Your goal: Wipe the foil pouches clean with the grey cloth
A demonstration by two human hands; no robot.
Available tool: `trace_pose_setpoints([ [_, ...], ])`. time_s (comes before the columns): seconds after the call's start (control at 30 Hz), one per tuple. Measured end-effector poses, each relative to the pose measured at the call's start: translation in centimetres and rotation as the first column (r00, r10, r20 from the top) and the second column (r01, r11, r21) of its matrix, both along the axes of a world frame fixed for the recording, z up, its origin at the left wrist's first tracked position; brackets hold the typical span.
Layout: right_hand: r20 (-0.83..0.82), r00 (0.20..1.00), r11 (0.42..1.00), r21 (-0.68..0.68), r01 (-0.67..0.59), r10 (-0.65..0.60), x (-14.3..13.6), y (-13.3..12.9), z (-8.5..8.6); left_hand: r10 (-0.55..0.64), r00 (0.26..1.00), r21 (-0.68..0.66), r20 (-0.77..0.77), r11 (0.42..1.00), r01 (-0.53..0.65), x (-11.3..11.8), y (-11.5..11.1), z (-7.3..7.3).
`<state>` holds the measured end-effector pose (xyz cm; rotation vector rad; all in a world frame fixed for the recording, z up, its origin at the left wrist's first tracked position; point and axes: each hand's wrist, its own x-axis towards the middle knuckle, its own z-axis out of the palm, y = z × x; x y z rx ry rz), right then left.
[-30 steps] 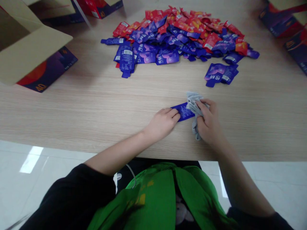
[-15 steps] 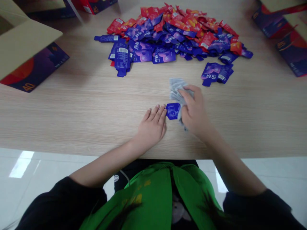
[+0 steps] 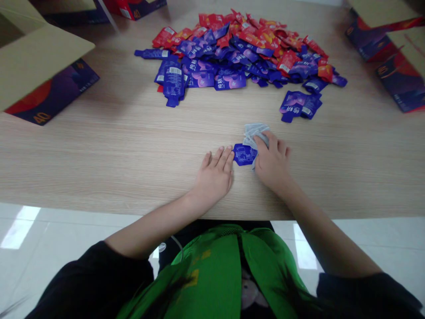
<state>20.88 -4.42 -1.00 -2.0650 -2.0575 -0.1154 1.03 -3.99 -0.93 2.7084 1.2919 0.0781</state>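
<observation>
A blue sachet (image 3: 244, 154) lies flat on the wooden table (image 3: 99, 168), printed side up. The fingers of my left hand (image 3: 215, 173) are stretched out flat, with the tips on the sachet's left end. My right hand (image 3: 272, 160) grips a crumpled grey-white cloth (image 3: 255, 133), which covers the sachet's right end. Beyond my hands is a heap of red sachets (image 3: 262, 33) and blue sachets (image 3: 229, 79). A few blue ones (image 3: 294, 104) lie apart, right of centre.
An open cardboard box (image 3: 49, 93) with a dark blue and red print stands at the left, with more boxes (image 3: 133, 9) behind. Other boxes (image 3: 400, 75) are at the right. The table's front edge (image 3: 245, 219) runs close to my body.
The cloth in my right hand has shifted slightly right and nearer to me, and more of the sachet shows. My left hand stays flat at its left end. The view has shifted a little.
</observation>
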Motion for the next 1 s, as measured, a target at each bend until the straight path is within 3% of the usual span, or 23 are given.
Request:
trace_pose_setpoints([
  [0.17, -0.032, 0.994, 0.994, -0.028, 0.106, -0.107, 2.9, -1.0, -0.5, -0.004, 1.0, -0.004, -0.002, 1.0, 0.004, -0.2, 0.0, -0.4],
  [0.3, -0.082, 0.994, 0.997, 0.012, 0.076, -0.075, 4.8, -0.5, 0.6, -0.006, 1.0, -0.013, -0.01, 1.0, 0.006, -0.2, 0.0, -0.4],
  [0.37, -0.101, 0.993, 0.996, 0.066, 0.064, -0.058, 3.9, 0.2, 1.8, -0.01, 1.0, -0.015, -0.014, 1.0, 0.009, -0.2, 0.0, -0.3],
  [0.47, -0.126, 0.991, 0.994, 0.102, -0.03, 0.042, 0.3, 1.3, 2.9, -0.02, 1.0, -0.017, -0.009, 1.0, 0.019, -0.3, 0.0, -0.2],
  [0.57, -0.108, 0.974, 0.979, -0.024, -0.203, 0.2, -3.3, 1.9, 2.2, -0.013, 1.0, -0.014, 0.002, 1.0, 0.014, -0.3, 0.0, -0.2],
  [0.63, -0.061, 0.973, 0.972, -0.072, -0.226, 0.222, -4.3, 2.0, 1.2, -0.004, 1.0, -0.014, 0.005, 1.0, 0.004, -0.3, -0.1, -0.1],
  [0.73, -0.017, 0.991, 0.99, -0.035, -0.134, 0.134, -3.6, 1.5, 0.3, -0.001, 1.0, -0.019, 0.002, 1.0, 0.001, -0.2, -0.1, 0.0],
  [0.87, -0.016, 1.0, 1.0, 0.01, 0.012, -0.012, -1.0, 0.5, 0.3, -0.002, 1.0, -0.034, -0.006, 0.999, 0.002, -0.1, -0.2, 0.2],
  [1.0, -0.004, 0.997, 0.997, -0.013, 0.079, -0.079, 1.6, -0.1, 0.1, -0.003, 1.0, -0.026, 0.0, 1.0, 0.003, -0.1, -0.1, -0.1],
])
